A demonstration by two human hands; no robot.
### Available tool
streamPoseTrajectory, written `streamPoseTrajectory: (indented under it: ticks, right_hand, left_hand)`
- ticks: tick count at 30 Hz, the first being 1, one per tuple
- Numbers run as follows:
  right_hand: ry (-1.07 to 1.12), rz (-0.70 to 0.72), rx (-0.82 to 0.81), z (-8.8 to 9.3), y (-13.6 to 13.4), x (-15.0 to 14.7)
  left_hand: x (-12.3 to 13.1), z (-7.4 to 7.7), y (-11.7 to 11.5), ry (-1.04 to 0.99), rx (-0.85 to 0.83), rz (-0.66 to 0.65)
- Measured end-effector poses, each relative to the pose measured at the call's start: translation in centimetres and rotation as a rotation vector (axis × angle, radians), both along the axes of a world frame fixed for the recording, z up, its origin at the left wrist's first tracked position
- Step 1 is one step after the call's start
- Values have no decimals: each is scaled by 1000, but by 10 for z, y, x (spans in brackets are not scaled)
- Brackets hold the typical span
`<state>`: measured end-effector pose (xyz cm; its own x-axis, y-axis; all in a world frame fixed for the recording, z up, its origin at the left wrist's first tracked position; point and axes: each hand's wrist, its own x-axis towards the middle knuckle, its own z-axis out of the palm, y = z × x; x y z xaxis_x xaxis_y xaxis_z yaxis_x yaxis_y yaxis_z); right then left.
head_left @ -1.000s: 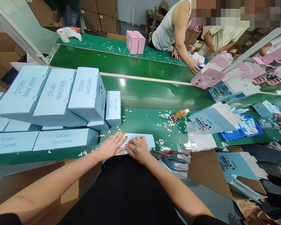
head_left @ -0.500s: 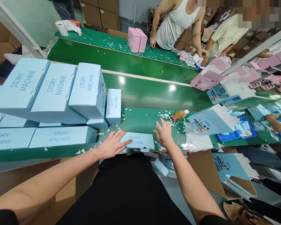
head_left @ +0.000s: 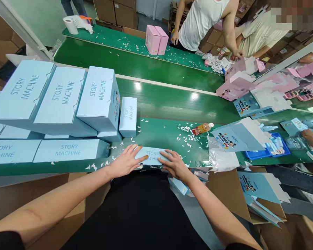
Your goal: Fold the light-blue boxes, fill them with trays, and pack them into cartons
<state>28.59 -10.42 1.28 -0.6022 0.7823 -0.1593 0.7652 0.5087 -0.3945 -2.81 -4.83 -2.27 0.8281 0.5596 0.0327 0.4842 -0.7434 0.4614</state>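
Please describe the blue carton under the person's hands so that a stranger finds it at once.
On the near edge of the green table, right of the stacked STORY MACHINE boxes, lies a light-blue carton. The left hand and right hand press on its ends; unlike its neighbours, it looks flattened, not set up.

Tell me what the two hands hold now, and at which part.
A light-blue STORY MACHINE carton, pressed down with open palms, not gripped: left hand on its left end, right hand on its right end.
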Motion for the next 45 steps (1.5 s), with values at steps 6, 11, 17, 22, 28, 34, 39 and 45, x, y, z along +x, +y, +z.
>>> streamPoseTrajectory:
  ticks: [6, 11, 17, 22, 28, 34, 39, 45]
  right_hand:
    - [3, 22, 57, -10, -3, 2]
    - [24, 92, 5, -5, 7, 7]
    - [-40, 127, 18, -9, 8, 10]
    - [-134, 103, 76, -17, -9, 5]
    - [-195, 135, 114, -19, -15, 4]
    - [-204, 121, 156, -20, -10, 5]
    - [-173, 157, 150, -20, -7, 6]
    - [-219, 183, 137, -14, -5, 6]
  left_hand:
    - [-1, -2, -3, 9, 46, 3]
    - [-1, -2, -2, 58, 63, -11]
    - [0, -5, 0, 41, 50, -6]
    - [-3, -6, -3, 67, 70, -13]
    - [-3, 1, 3, 84, 119, -80]
    - [5, 4, 16, 120, 103, -287]
    - [5, 3, 16, 118, 100, -270]
    - [5, 15, 19, 149, 72, -324]
